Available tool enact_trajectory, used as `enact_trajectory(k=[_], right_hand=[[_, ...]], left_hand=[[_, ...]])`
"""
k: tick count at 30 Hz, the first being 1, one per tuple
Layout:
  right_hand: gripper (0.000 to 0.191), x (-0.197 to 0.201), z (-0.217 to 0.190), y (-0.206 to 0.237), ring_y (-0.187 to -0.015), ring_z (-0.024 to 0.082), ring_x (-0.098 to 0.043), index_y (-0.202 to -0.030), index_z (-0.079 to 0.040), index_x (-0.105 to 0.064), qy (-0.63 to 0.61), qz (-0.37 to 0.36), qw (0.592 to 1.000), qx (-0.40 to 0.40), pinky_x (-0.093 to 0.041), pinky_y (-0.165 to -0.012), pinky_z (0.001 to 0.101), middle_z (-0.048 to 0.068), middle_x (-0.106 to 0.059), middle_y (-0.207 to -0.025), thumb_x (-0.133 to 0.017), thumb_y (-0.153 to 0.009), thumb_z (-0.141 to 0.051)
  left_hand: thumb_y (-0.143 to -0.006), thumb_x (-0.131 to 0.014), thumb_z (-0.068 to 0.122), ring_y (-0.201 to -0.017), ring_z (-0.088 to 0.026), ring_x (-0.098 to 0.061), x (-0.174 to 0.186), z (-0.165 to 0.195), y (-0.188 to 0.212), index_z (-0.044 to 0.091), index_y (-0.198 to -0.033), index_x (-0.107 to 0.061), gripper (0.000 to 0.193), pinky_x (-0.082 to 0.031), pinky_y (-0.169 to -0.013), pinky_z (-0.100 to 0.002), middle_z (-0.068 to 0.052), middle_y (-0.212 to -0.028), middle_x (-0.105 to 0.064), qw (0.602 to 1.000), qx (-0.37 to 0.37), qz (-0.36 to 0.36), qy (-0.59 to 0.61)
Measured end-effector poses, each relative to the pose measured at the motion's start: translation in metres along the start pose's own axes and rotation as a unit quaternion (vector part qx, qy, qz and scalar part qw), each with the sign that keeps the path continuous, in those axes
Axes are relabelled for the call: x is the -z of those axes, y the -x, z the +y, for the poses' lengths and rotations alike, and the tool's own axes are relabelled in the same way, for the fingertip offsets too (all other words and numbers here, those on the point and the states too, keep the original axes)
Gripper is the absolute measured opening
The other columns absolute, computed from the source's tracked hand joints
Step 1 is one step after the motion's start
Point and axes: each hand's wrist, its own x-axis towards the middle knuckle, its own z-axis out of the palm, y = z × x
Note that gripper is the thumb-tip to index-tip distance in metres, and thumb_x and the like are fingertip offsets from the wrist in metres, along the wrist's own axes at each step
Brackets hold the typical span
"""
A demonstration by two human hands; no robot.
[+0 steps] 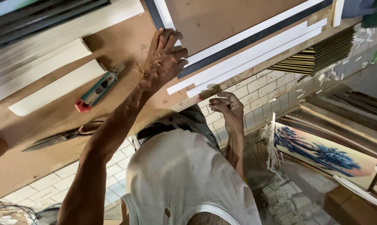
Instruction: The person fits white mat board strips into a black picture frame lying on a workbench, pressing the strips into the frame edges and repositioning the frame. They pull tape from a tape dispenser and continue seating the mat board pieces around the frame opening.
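Grip first: the right hand [227, 106] is curled at the edge of the tabletop [38, 141], fingers bent under the ends of two long white strips [255, 54]; whether it pinches anything I cannot tell. Its forearm rises straight from below, beside the white shirt [176, 179]. Across the board, the left hand [165, 58] presses flat, fingers spread and closed on nothing, on the corner of a picture frame [247, 39] with a dark edge and white inner border. That arm stretches long and nearly straight. Left of it lie a utility knife [97, 88] and, nearer, scissors [61, 135]. Farther left rest white mouldings [51, 91]. On the floor at right leans a blue tree picture [317, 152].
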Motion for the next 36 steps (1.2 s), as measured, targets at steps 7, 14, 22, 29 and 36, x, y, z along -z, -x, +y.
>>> enact_trajectory(k=[7, 14, 22, 29, 36], right_hand=[[0.029, -0.001, 0.0, -0.01, -0.086, 0.023, -0.077, -0.116, 0.003, -0.065, 0.01, -0.003, 1.0, 0.005, -0.066, -0.078, 0.035, 0.017, -0.076, -0.094, -0.071, -0.088, 0.003], [0.023, 0.005, 0.001, -0.012, -0.089, 0.023, -0.077, -0.114, 0.002, -0.064, -0.003, -0.013, 1.0, 0.022, -0.066, -0.078, 0.0351, 0.016, -0.075, -0.095, -0.068, -0.092, 0.006], [0.028, 0.008, 0.017, -0.012, -0.085, 0.023, -0.076, -0.114, 0.002, -0.064, -0.025, 0.003, 1.0, -0.003, -0.065, -0.077, 0.0347, 0.016, -0.075, -0.095, -0.071, -0.087, 0.007], [0.03, 0.031, 0.027, -0.023, -0.084, 0.021, -0.075, -0.118, 0.002, -0.066, -0.011, -0.024, 0.999, 0.033, -0.064, -0.075, 0.0324, 0.015, -0.077, -0.098, -0.076, -0.09, -0.004], [0.037, 0.102, -0.032, -0.072, -0.087, 0.018, -0.077, -0.12, -0.002, -0.065, 0.07, -0.027, 0.993, 0.095, -0.063, -0.073, 0.031, 0.012, -0.078, -0.1, -0.078, -0.085, -0.007]], left_hand=[[-0.077, -0.09, 0.033, -0.138, -0.032, -0.042, 0.003, 0.004, -0.001, 0.015, -0.095, -0.074, 0.03, -0.027, -0.124, -0.056, -0.011, -0.135, -0.05, 1.0, 0.017, -0.003, 0.013], [-0.072, -0.09, 0.031, -0.14, -0.03, -0.041, -0.006, -0.006, 0.004, 0.016, -0.096, -0.074, 0.033, -0.027, -0.125, -0.055, -0.008, -0.138, -0.05, 1.0, 0.013, -0.004, 0.027], [-0.079, -0.088, 0.055, -0.146, -0.035, -0.036, -0.022, 0.003, 0.009, 0.019, -0.108, -0.072, 0.049, -0.016, -0.127, -0.058, -0.01, -0.141, -0.049, 0.999, 0.042, -0.011, -0.02], [-0.067, -0.09, 0.052, -0.144, -0.035, -0.038, -0.004, 0.015, 0.006, 0.018, -0.107, -0.07, 0.057, -0.021, -0.125, -0.057, -0.011, -0.141, -0.054, 0.999, 0.048, -0.017, -0.004], [-0.06, -0.093, 0.039, -0.142, -0.036, -0.041, -0.001, 0.017, -0.001, 0.012, -0.116, -0.068, 0.067, -0.026, -0.125, -0.056, -0.013, -0.137, -0.054, 0.999, 0.012, 0.023, 0.021]])
